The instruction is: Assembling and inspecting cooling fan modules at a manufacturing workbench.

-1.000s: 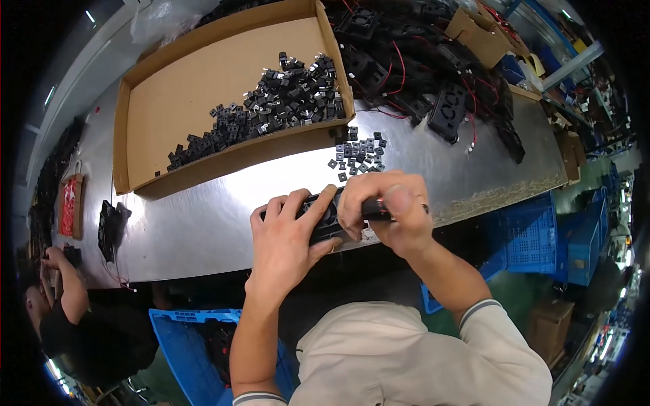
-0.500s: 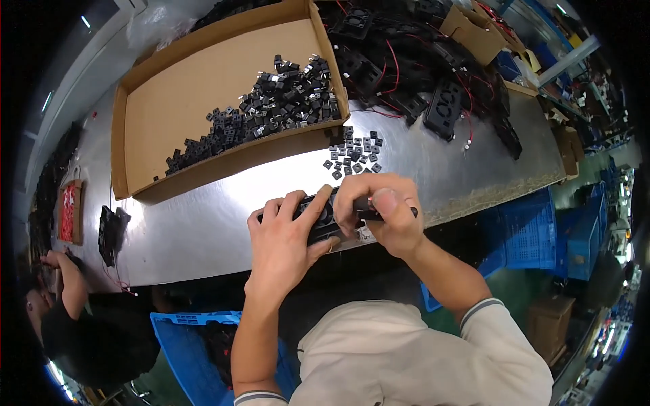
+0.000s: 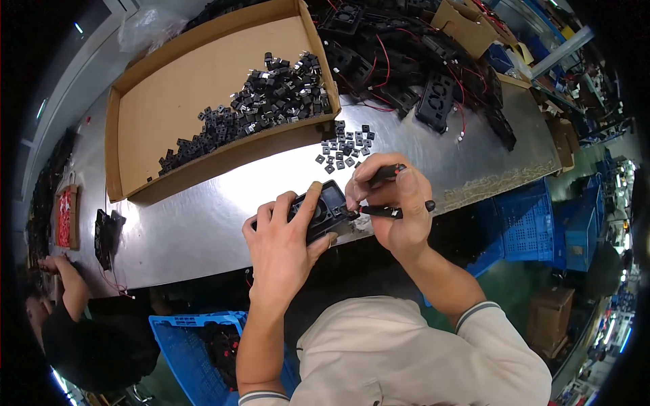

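My left hand (image 3: 279, 227) is closed round a black plastic housing (image 3: 330, 203) with round openings, steadying it near the table's front edge. My fingers hide the housing's left part. In my right hand (image 3: 406, 210) is a black-handled tool (image 3: 383, 212) with red marks, which looks like pliers. Its two handles stand apart among my fingers, and its tip end is close to the housing's right end. Whether the tip touches the housing I cannot tell. Beyond my hands lie several small square black parts (image 3: 349, 143) on the metal table (image 3: 196, 243).
A shallow cardboard box (image 3: 162, 74) holds a heap of small black parts with metal pins. Black housings with red wires (image 3: 433, 101) are piled at the back right. Blue crates (image 3: 518, 227) stand right and lower left (image 3: 172, 345). Another person's arm (image 3: 71, 281) shows at left.
My right hand has turned and drawn slightly right, uncovering the housing's right end. The tool's handles have spread apart. The view has shifted a little.
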A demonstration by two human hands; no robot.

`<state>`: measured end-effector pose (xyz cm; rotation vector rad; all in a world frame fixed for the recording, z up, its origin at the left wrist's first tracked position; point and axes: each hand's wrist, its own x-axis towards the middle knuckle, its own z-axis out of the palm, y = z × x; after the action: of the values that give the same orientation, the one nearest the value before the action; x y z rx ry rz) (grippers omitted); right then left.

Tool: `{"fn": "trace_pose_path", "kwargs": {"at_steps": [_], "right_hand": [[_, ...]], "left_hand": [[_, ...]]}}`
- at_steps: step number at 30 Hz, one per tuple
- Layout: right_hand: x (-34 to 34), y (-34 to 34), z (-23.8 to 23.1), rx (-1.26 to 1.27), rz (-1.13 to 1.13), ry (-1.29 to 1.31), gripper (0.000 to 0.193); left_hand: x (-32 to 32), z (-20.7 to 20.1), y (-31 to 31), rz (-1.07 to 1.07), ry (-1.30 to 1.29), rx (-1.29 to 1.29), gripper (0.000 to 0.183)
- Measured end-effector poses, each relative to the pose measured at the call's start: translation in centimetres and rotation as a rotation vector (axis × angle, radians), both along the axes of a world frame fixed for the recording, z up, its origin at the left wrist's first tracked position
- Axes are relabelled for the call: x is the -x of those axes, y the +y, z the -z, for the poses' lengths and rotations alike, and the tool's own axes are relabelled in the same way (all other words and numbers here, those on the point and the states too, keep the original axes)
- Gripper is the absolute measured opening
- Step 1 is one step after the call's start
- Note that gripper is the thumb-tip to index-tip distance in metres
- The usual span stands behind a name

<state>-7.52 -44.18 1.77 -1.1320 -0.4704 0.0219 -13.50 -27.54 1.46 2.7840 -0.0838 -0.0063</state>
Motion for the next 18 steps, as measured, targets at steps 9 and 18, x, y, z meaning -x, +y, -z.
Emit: {"fn": "trace_pose_path", "kwargs": {"at_steps": [9, 18], "right_hand": [[0.3, 0.1, 0.1, -0.016, 0.001, 0.036, 0.055], [1.1, 1.3, -0.1, 0.114, 0.047, 0.01, 0.052]], "left_hand": [[0.3, 0.3, 0.0, -0.009, -0.052, 0.009, 0.073], [0.2, 0.5, -0.1, -0.009, -0.052, -0.01, 0.074]]}}
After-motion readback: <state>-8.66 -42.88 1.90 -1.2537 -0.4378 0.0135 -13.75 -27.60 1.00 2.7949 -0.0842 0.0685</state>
